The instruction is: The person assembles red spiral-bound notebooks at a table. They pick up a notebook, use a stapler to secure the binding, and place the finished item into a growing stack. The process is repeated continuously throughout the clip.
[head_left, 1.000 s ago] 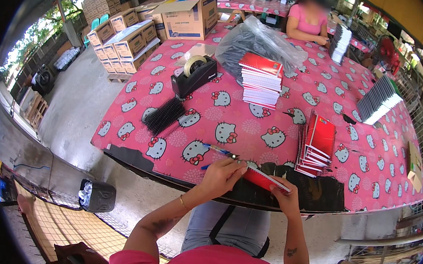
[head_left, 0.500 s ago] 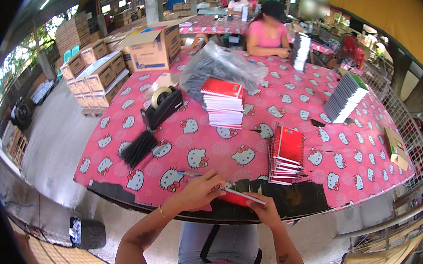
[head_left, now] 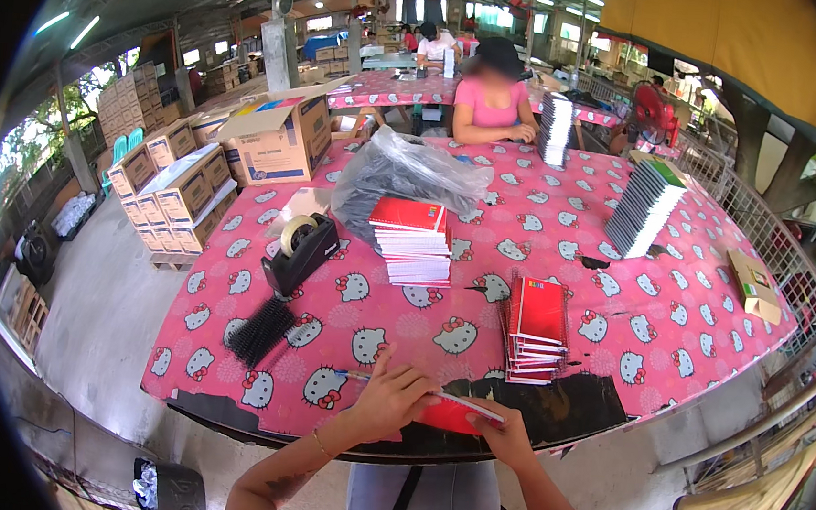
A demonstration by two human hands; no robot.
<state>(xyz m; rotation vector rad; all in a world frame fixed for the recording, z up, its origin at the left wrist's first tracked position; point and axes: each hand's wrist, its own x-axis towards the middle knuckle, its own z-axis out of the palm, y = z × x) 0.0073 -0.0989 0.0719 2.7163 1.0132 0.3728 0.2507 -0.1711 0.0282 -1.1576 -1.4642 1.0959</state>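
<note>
A red notebook (head_left: 453,416) is held at the table's near edge, its pale long edge turned up. My right hand (head_left: 506,435) grips its right end, the thumb on the cover. My left hand (head_left: 394,400) is closed over its left end, with the index finger raised; the fingertips' exact contact is hidden. Beside my left hand lies a thin blue pen-like thing (head_left: 352,375). Farther off are a fanned pile of red spiral notebooks (head_left: 539,323) and a taller stack of red notebooks (head_left: 411,241). To the left lies a bundle of black wire coils (head_left: 260,333).
A black tape dispenser (head_left: 303,254) and a grey plastic bag (head_left: 404,178) are on the pink patterned table cover (head_left: 454,337). Notebook stacks (head_left: 645,209) stand at the right. Cartons (head_left: 278,139) rise at the far left. A person (head_left: 493,103) sits across the table.
The view has tilted up, so the table appears lower. My left hand's fingers have straightened somewhat over the notebook's end. My right hand keeps its grip.
</note>
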